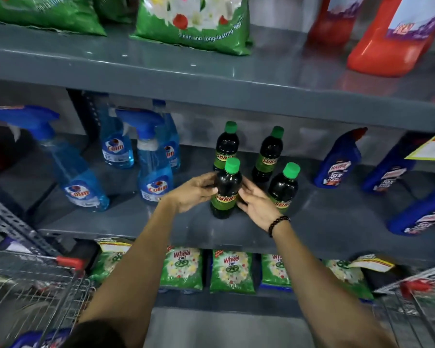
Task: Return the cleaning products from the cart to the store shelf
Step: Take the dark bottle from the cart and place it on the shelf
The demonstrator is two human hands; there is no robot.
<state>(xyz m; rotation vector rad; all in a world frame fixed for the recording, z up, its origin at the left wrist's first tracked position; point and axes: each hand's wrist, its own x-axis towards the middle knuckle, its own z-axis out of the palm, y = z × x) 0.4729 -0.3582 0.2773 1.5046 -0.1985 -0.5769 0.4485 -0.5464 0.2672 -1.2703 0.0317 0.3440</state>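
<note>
A dark bottle with a green cap and a green "Sunny" label stands upright on the grey middle shelf. My left hand wraps its left side and my right hand, with a dark bead bracelet at the wrist, presses its right side. Three matching bottles stand close by: two behind and one to the right. A wire cart with a red corner guard sits at the lower left; a blue bottle lies in it.
Blue Colin spray bottles stand left of the dark bottles, blue Harpic bottles right. Green detergent bags and red bottles fill the top shelf. Wheel packets line the bottom shelf. A second wire cart is at lower right.
</note>
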